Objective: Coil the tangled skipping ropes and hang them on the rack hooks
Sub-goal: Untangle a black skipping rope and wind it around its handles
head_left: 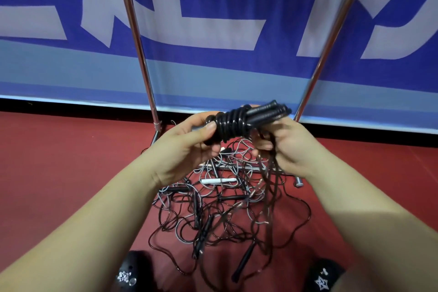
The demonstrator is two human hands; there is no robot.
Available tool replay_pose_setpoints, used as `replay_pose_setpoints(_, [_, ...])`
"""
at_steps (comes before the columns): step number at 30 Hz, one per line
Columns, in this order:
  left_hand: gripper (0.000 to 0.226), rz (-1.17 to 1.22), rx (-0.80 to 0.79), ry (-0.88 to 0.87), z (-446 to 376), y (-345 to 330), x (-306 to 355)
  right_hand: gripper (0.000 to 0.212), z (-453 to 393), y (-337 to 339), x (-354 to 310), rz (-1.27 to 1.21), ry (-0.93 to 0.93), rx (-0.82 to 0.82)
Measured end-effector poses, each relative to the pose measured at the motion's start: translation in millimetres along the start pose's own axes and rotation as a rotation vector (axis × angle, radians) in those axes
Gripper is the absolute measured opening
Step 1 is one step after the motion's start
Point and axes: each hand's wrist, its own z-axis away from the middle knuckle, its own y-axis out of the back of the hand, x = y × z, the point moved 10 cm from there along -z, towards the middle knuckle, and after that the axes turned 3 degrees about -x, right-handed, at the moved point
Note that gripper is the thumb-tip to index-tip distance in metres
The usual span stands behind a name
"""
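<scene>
At six o'clock, nearest the camera, two black shoes (129,275) with white charms flank the lower edge of a tangled pile of ropes (213,216), black and grey cords with black handles and one white handle (218,180), lying on the red floor (59,173). The pile reaches from between the shoes to the rack's base bar (246,167). Bare red floor lies open at nine o'clock and at three o'clock of the pile.

Above the pile, at centre, the left hand (189,147) grips one end of a coiled black rope (233,123), thumb pressed on the wraps, fingers curled beneath. The right hand (286,142) at about two o'clock of the left pinches loose dark strands that hang from the bundle down into the pile; its fingers are blurred. The bundle's two black handles (267,111) stick out toward one o'clock, near the rack's right pole (331,35).

Farther off, the rack's left pole (136,38) and the right one rise to twelve o'clock, spreading apart upward; their feet stand just before the blue-and-white banner (213,19), whose lower edge meets the floor.
</scene>
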Motion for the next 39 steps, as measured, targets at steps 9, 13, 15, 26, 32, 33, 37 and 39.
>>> replay_pose_setpoints(9, [0.033,0.156,0.230,-0.105,-0.5,8.6,4.0,0.021,-1.0,-31.4,10.7,0.359,0.166,0.084])
replay_pose_setpoints(13, [0.023,0.104,0.302,-0.153,4.9,15.6,8.7,0.026,-1.5,-29.0,7.8,0.420,0.150,0.132])
replay_pose_setpoints(15, [0.017,-0.062,0.362,-0.227,10.8,20.7,18.9,0.023,-0.4,-27.1,6.0,0.394,0.150,0.173])
replay_pose_setpoints(26, [0.036,-0.533,0.367,-0.270,21.6,14.6,38.1,0.035,-2.1,-8.7,12.5,0.193,0.094,0.285])
replay_pose_setpoints(32, [0.037,-0.261,0.016,0.107,10.8,-0.1,3.8,0.013,-5.5,-27.4,3.5,0.398,0.114,0.061])
replay_pose_setpoints(33, [0.034,-0.314,0.021,0.075,9.2,-0.8,5.0,0.013,-5.7,-27.6,4.0,0.407,0.118,0.062])
replay_pose_setpoints(37, [0.019,-0.638,0.229,-0.073,7.4,6.1,13.3,0.020,-5.4,-21.9,7.6,0.492,0.115,0.171])
replay_pose_setpoints(39, [0.030,-0.851,0.340,-0.122,7.4,10.1,16.7,0.023,-4.8,-16.8,13.3,0.479,0.080,0.255])
